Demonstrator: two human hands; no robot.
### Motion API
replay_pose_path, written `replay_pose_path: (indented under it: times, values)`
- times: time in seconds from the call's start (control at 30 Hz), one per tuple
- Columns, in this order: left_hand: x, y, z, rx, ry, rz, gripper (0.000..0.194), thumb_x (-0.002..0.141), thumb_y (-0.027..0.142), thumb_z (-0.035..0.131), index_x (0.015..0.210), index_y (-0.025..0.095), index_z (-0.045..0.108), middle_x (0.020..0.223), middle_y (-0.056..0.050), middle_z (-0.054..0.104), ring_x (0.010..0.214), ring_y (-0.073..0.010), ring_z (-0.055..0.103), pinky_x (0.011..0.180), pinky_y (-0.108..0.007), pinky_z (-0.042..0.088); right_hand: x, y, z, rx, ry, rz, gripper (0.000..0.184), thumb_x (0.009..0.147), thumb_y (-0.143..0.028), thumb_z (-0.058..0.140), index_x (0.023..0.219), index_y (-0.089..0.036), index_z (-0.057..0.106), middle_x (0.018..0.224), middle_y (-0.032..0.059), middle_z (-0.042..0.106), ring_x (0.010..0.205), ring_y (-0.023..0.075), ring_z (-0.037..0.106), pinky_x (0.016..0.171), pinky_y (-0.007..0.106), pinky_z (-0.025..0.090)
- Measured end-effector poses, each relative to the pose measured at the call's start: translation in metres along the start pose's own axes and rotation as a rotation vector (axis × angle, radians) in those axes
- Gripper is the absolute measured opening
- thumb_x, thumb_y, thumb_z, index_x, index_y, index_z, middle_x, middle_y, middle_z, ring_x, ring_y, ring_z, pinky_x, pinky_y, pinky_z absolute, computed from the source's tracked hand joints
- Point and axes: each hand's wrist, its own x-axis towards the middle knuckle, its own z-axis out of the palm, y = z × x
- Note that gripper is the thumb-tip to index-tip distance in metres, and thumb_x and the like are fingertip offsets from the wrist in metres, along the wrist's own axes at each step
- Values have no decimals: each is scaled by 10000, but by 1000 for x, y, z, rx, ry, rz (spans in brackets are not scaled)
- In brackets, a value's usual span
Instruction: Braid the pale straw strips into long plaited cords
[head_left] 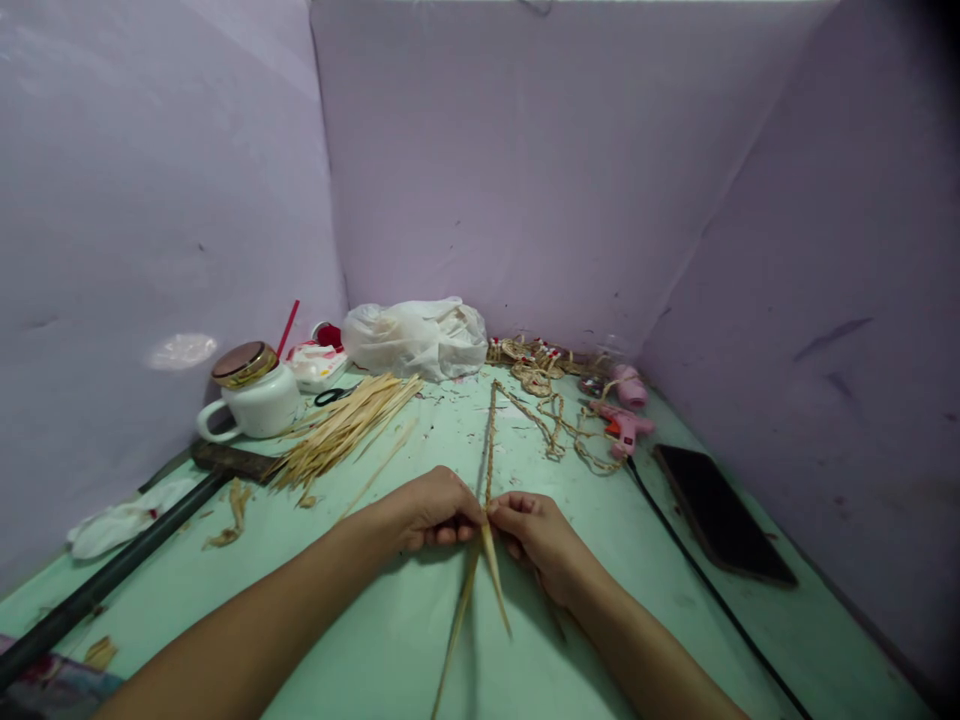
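A thin straw braid runs away from me along the pale green table, then bends back and trails off to the right in loose loops. At its near end both hands are closed. My left hand pinches the braid's end from the left, fingers curled. From the right, my right hand pinches strands at the same spot, its fingertips close to the left ones. Unbraided straw strands hang toward me below the fingers, spread apart. The fingertips partly hide where the strands cross.
Left: a bundle of dry straw, a hammer, a lidded white mug, scissors. Back: a white plastic bag and woven straw pieces. Right: a pink glue gun, its black cord and a phone.
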Motion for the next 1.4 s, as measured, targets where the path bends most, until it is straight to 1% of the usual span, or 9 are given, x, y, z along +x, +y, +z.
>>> replay_pose_path:
  times: [0.2,0.3,0.4,0.53,0.7,0.77,0.93,1.17,1.4]
  values:
    - [-7,3,3,35,-18,177,150,557,247,564,478,137,498,354,45,379,313,-37,272,336,-196,164,-1,1,-1,8,1,3,76,617,-198,532,594,-125,526,386,-53,418,333,29,306,367,191,122]
    - [-7,5,6,58,98,182,176,528,228,621,477,136,479,323,69,329,320,-27,254,348,-185,166,0,2,-2,53,-27,-1,86,607,-208,547,600,-126,523,371,-62,398,328,24,280,368,191,120]
    - [-6,5,10,40,194,175,169,518,221,639,573,140,501,347,75,375,317,-36,305,346,-171,192,0,2,-3,91,-55,7,84,592,-205,552,611,-128,522,358,-69,386,323,22,260,367,191,116]
    - [-5,3,13,-45,102,106,205,568,221,593,747,169,508,351,78,428,272,-57,327,317,-160,182,-1,0,-4,95,-67,14,109,597,-231,549,595,-133,502,354,-62,397,316,20,257,363,191,95]
    - [-2,1,14,-196,-40,98,138,567,192,571,657,159,472,446,25,530,304,-60,400,304,-154,223,-1,0,-4,117,-108,14,114,601,-246,533,622,-142,491,399,-41,445,332,28,288,357,193,69]
    - [-1,0,14,-174,-23,75,140,560,203,581,634,159,470,415,40,493,296,-57,385,300,-153,221,-1,0,-5,127,-99,26,114,588,-241,537,620,-144,485,395,-53,420,329,24,264,355,192,64]
    - [-2,-1,15,-82,122,76,189,537,241,607,607,175,444,369,71,431,274,-46,315,291,-157,184,-1,-1,-5,169,-85,84,121,549,-225,549,572,-151,456,354,-96,303,308,10,178,355,187,63]
    - [-3,0,6,-226,-68,157,117,539,231,577,564,134,518,403,39,459,293,-41,336,307,-166,198,1,0,-7,199,-67,83,131,560,-218,568,527,-143,466,355,-76,332,310,16,205,359,194,96]
    - [-5,4,11,-156,94,149,49,537,178,531,530,132,548,348,55,402,265,-28,226,312,-189,110,-2,-1,-7,145,-109,56,138,594,-240,578,553,-124,516,361,-77,321,321,14,204,368,199,80]
